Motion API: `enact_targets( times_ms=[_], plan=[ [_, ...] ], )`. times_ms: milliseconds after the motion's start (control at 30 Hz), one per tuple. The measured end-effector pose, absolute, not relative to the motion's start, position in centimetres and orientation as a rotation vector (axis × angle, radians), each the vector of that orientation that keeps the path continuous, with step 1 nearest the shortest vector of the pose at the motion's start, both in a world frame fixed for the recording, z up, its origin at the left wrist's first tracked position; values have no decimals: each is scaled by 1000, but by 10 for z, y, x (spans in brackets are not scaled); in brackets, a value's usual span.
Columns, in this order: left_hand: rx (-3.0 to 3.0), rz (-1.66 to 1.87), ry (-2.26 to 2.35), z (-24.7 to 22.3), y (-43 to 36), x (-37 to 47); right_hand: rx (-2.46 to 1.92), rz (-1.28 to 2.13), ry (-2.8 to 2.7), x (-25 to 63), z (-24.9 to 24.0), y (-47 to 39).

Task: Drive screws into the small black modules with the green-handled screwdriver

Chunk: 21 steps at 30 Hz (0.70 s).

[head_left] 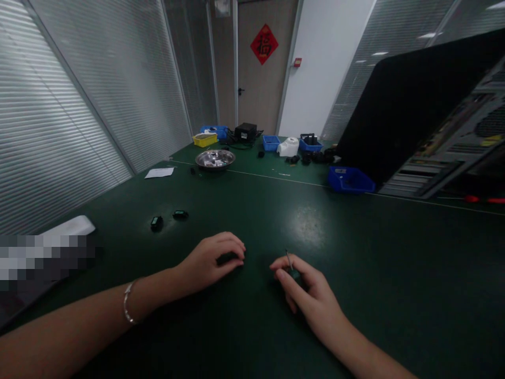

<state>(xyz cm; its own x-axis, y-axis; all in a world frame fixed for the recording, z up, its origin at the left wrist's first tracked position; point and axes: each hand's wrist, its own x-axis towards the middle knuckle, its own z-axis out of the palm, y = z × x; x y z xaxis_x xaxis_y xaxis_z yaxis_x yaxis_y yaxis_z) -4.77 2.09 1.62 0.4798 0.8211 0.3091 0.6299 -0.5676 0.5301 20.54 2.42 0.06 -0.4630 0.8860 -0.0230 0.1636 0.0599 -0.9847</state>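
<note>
My left hand (211,263) rests low over the green table, fingers curled and thumb tip close to the index finger. Anything between those tips is too small or hidden to make out. To its right, my right hand (311,295) is closed on a small screwdriver (290,260), whose thin metal shaft points up. Its dark handle is mostly covered by the fingers. Beyond my left hand lie two small black modules with pale green faces, one nearer (157,222) and one slightly farther (180,214). They stand apart from each other, and neither hand touches them.
A round metal bowl (215,159) holds small parts. White paper (159,172) lies left of it. Behind are a yellow bin (205,139), a black box (245,132) and a white housing (288,147). A blue bin (350,180) stands beside the large black panel (406,100) at right.
</note>
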Motion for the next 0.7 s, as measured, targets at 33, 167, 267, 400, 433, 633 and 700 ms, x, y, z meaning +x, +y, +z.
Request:
enact_targets(
  times_ms=[33, 167, 267, 400, 433, 633, 700],
  plan=[
    [2380, 795, 1305, 19, 26, -61, -1052, 1461, -1709, 206, 0, 25],
    [2319, 886, 1764, 36, 55, -130, -1034, 1471, -1719, 206, -1, 27],
    [2246, 828, 2026, 41, 80, -181, -1028, 1468, -1730, 207, 1, 26],
    [2216, 614, 2096, 32, 99, -220, -1019, 1466, -1743, 208, 3, 26],
    [2220, 572, 2091, 29, 101, -225, -1017, 1469, -1746, 208, 3, 26],
    [2295, 440, 2035, 27, 94, -230, -1019, 1481, -1747, 207, 3, 26],
    [2339, 397, 1984, 29, 90, -228, -1018, 1485, -1745, 207, 3, 26]
  ],
)
